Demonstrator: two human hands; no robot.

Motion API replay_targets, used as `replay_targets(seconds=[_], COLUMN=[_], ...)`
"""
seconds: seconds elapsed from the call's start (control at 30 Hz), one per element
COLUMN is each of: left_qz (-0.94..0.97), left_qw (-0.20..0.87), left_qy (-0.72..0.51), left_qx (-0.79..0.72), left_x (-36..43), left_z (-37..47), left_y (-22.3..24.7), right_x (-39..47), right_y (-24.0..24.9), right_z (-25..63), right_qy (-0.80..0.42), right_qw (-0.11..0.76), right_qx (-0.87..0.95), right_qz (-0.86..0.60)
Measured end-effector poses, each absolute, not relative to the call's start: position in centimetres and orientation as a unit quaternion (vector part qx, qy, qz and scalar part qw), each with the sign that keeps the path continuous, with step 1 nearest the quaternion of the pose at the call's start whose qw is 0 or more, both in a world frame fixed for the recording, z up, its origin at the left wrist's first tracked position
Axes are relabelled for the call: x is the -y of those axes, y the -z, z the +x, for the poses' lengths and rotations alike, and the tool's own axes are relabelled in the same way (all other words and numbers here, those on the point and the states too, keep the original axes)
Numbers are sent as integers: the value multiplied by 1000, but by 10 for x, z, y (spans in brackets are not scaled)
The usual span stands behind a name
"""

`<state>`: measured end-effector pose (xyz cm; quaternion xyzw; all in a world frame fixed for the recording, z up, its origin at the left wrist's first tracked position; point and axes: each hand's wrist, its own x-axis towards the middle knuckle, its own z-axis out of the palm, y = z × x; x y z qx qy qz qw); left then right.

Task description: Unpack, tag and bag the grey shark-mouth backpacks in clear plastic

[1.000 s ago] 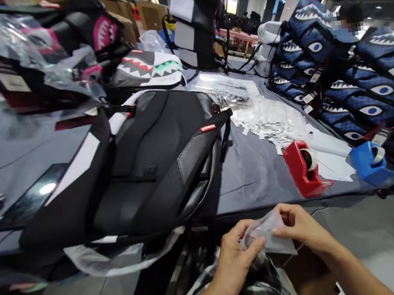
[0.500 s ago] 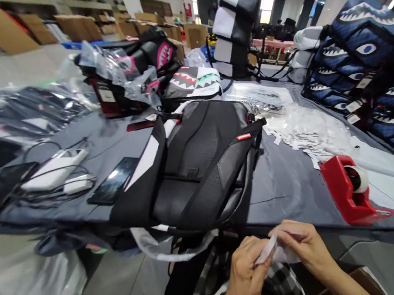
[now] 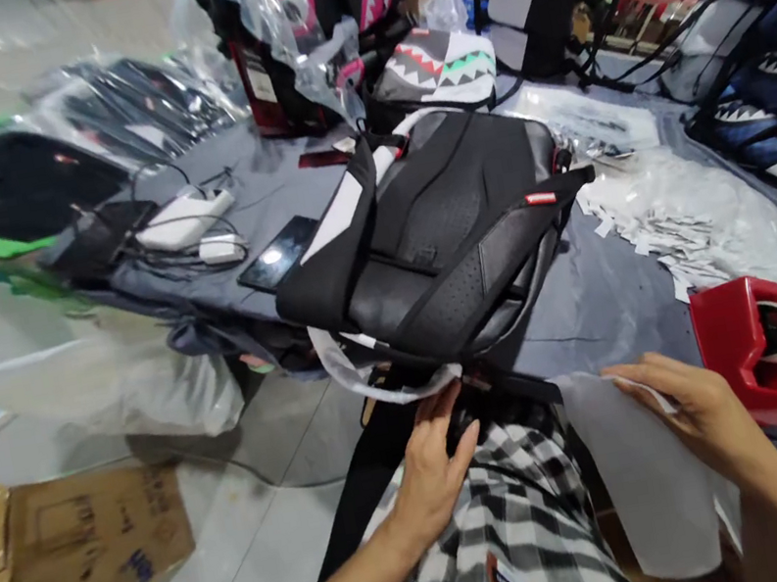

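A black backpack (image 3: 457, 230) lies on the table with its padded back and shoulder straps facing up. A loop wrapped in thin white material (image 3: 373, 378) hangs from its near side, over the table edge. My left hand (image 3: 429, 468) is at the lower end of this loop, thumb and fingers apart; its fingertips are close to the loop, and I cannot tell whether they touch it. On the right, my right hand (image 3: 682, 401) pinches the upper edge of a thin white sheet (image 3: 645, 486), which hangs down beside my lap.
Right of the backpack stand a red tape dispenser (image 3: 738, 352) and a heap of small white slips (image 3: 676, 228). Left of it lie a phone (image 3: 278, 255) and a white device with cables (image 3: 187, 220). Further bags (image 3: 441, 69) stand behind. A cardboard box (image 3: 98, 558) sits on the floor.
My hands, together at the white sheet before, are now apart. The left has moved to the backpack's loop; the sheet hangs unfolded from the right. The view has tilted down and left.
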<state>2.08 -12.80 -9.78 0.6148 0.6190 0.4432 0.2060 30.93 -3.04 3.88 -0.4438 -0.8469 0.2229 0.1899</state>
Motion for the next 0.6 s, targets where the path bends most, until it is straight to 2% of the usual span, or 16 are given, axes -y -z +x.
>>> replay_targets(seconds=[0.17,0.3,0.37,0.5,0.6], left_qz=[514,470,468,498,522], left_qw=[350,439,430,329,346], left_qy=[-469,-500,-511,-510,-501], left_qx=[-627,-579,-578,-619,-597], left_x=[92,79,82,96,105], left_z=[43,59,63,60,56], left_y=[95,90,89,86,81], right_x=[37,44,44,36,23], right_y=[-46,-38,-37,-43,-49], right_z=[298,300,304,313,311], right_qy=[-320,-365,-370,-358,-338], right_qw=[150,135,132,129,146], right_qx=[821,796,790,784,783], right_qz=[-448,-463,-470,-490,-502])
